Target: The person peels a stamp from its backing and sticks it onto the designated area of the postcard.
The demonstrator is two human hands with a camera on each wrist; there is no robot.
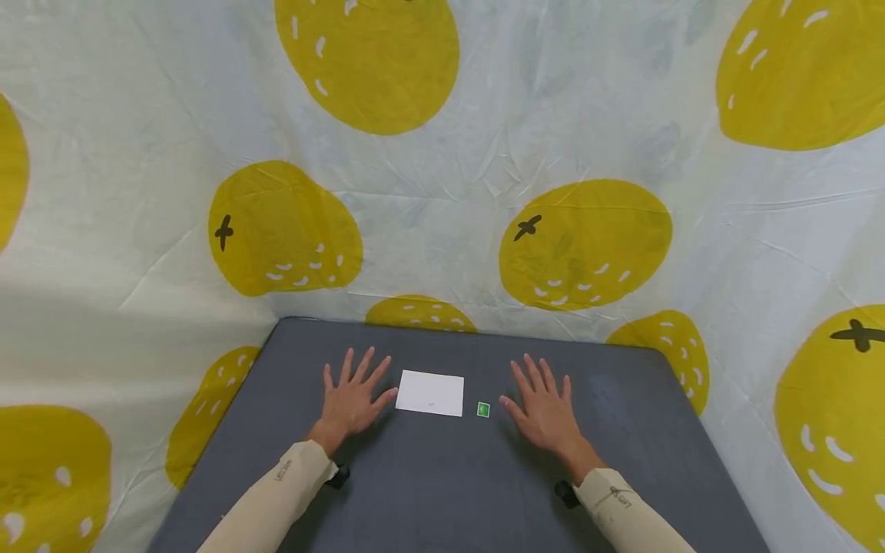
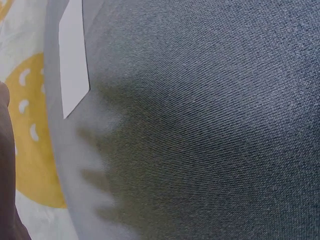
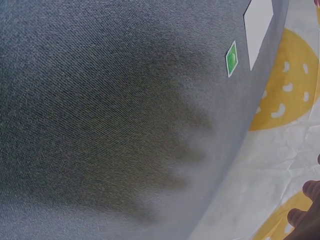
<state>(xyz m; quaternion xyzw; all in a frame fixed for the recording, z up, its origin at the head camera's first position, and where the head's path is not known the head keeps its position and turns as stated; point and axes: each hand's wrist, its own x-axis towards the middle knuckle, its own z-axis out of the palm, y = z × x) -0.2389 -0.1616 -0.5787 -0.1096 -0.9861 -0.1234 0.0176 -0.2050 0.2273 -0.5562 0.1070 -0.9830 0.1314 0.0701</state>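
Observation:
A white rectangular card or sheet of paper [image 1: 430, 393] lies flat on the dark grey table, with a small faint mark near its lower edge. Just right of it lies a small green square with a white border [image 1: 483, 409], like a stamp or sticker. My left hand [image 1: 350, 401] is spread with straight fingers above the table, its thumb close to the sheet's left edge. On the other side my right hand [image 1: 546, 411] is likewise spread, its thumb near the green square. Neither hand holds anything. Both wrist views show hand shadows on the cloth.
The grey cloth-covered table [image 1: 442, 491] stretches between and around both arms. Behind it and at its sides hangs a white curtain [image 1: 429, 230] printed with big yellow fruits. A small black device [image 1: 567, 494] sits under each wrist.

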